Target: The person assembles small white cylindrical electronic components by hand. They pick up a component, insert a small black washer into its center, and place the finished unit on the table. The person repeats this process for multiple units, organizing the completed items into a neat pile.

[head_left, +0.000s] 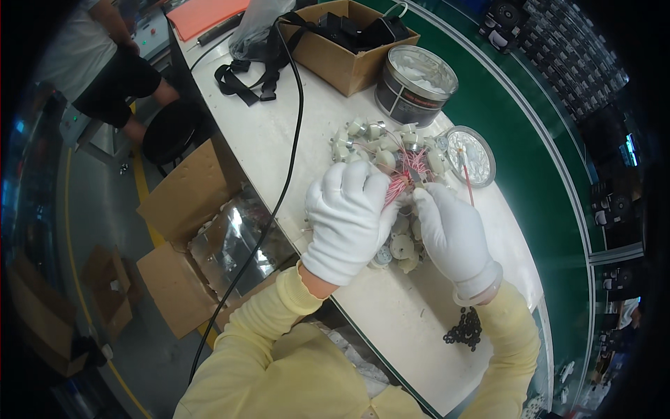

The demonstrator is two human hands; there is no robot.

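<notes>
My left hand [349, 218], in a white glove, is closed around a bundle of red and white wires [396, 190]. My right hand [455, 234], gloved the same way, pinches at the top of that bundle, close to the left thumb. A small greyish piece shows by its fingertips, too small to name. Around and beneath both hands lies a heap of small round parts with off-white caps and metal bodies [402, 246], with thin wires running from them. The gloves hide part of the heap.
Beyond the heap stands an opened tub of white paste [422, 70]. Its paste-smeared lid [481, 164] carries a thin reddish stick [467, 180]. Black rings [464, 330] lie near my right forearm. A cardboard box [349, 59] holds black items. A black cable [296, 126] crosses the table's left side.
</notes>
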